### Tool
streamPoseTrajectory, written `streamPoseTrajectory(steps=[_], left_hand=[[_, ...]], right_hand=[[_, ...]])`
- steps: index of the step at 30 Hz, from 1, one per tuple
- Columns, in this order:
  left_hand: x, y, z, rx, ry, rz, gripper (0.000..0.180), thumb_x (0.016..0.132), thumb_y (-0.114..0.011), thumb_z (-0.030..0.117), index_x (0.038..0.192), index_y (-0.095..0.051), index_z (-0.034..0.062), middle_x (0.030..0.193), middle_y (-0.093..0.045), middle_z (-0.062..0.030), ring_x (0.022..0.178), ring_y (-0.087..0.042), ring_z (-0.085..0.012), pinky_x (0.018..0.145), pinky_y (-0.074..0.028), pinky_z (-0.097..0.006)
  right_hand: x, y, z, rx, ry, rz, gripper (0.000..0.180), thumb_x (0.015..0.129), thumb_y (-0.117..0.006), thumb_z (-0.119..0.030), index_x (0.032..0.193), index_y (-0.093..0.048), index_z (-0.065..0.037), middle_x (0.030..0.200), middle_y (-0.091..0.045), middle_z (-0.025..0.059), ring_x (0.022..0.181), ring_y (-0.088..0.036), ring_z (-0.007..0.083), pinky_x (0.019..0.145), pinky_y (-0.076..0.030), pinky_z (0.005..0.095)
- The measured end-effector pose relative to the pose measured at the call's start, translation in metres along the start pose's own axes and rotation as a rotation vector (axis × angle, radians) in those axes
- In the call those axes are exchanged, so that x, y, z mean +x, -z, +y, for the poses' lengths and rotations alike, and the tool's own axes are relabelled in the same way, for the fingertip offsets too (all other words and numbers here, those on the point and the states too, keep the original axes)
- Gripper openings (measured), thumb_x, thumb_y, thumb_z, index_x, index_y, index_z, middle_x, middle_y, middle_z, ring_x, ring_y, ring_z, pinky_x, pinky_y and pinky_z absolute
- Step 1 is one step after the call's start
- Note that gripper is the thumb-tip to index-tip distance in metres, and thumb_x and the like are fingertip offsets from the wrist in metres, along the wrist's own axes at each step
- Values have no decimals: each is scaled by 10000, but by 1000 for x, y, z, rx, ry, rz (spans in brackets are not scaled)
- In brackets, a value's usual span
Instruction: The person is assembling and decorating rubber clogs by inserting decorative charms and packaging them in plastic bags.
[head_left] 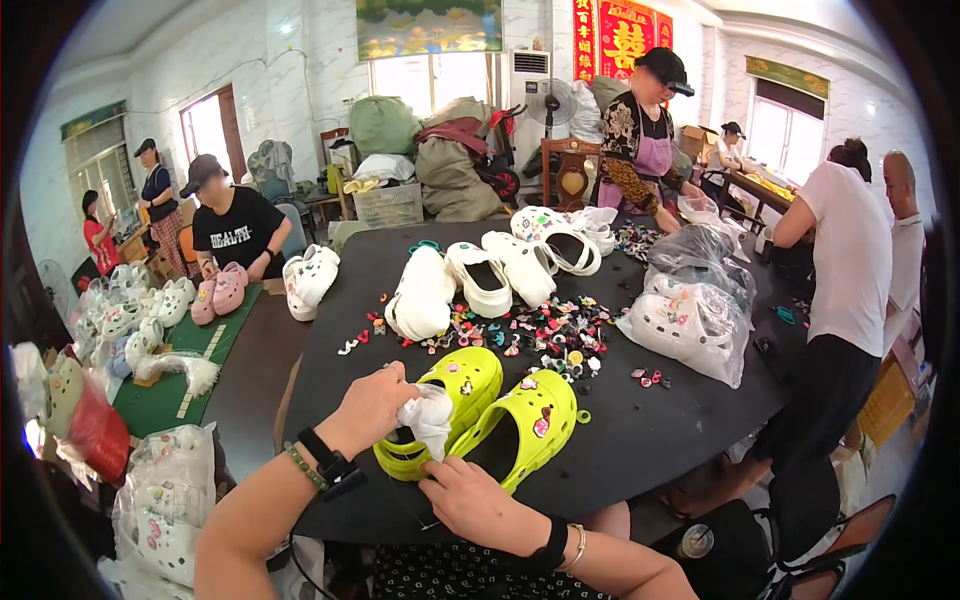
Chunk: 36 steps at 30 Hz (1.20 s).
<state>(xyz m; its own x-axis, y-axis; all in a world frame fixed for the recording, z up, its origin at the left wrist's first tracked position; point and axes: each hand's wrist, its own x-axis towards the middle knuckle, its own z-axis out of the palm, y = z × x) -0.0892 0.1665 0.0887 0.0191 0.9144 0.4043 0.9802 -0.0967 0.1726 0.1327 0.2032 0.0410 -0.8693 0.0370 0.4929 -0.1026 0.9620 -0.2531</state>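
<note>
Two lime-green clogs with small charms stand side by side on the black table: the left clog and the right clog. My left hand is closed on a crumpled white wad, thin like paper or cloth, over the left clog's opening. At the wad's lower end, beside the clogs' heels, the fingers of my right hand are curled together and pinch its tip. A loose green ring-shaped piece lies right of the clogs.
Beyond the clogs lies a scattered heap of colourful shoe charms. Several white clogs stand behind it. Bagged white clogs sit at the right. A co-worker reaches over the far edge; another person handles pink clogs at the left.
</note>
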Motion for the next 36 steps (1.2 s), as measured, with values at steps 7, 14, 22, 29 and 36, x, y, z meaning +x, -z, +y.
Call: streamPoseTrajectory(steps=[7, 14, 22, 29, 36], left_hand=[[14, -9, -13, -34, 89, -20, 140, 747, -674, 138, 867, -736, 103, 836, -587, -151, 821, -617, -354, 727, -503, -447], [8, -6, -39, 156, 155, 38, 112, 757, -662, 105, 838, -730, 69, 856, -574, -191, 781, -616, -353, 680, -511, -455], [10, -23, 15, 452, 162, -94, 98, 752, -609, 28, 825, -657, -16, 1015, -554, -193, 850, -627, -350, 690, -557, -423], [19, -38, 14, 395, 260, -151, 126, 797, -593, 65, 819, -684, -19, 874, -621, -227, 764, -676, -364, 662, -567, -426], [17, -51, 2, 70, 419, -53, 213, 744, -624, 64, 922, -668, -45, 1021, -631, -267, 864, -651, -429, 766, -546, -446]], right_hand=[[-7, 1, 0, -62, -2, -39, 182, 785, -585, -104, 938, -611, -9, 1150, -567, 144, 1040, -544, 256, 819, -472, 334], [-13, -8, 4, -57, -6, -53, 213, 789, -597, -119, 970, -609, -8, 1248, -537, 161, 1087, -529, 262, 850, -459, 339], [-5, -12, -1, -178, 60, -40, 130, 786, -582, -153, 859, -639, -63, 967, -552, 72, 987, -511, 215, 749, -415, 311], [-6, -3, -9, -240, 22, -201, 198, 803, -577, -148, 961, -654, -58, 1166, -611, 95, 1065, -524, 205, 788, -406, 310], [-7, -1, -11, -286, 42, -217, 210, 801, -587, -162, 971, -657, -61, 1192, -603, 85, 1082, -509, 198, 784, -396, 304]])
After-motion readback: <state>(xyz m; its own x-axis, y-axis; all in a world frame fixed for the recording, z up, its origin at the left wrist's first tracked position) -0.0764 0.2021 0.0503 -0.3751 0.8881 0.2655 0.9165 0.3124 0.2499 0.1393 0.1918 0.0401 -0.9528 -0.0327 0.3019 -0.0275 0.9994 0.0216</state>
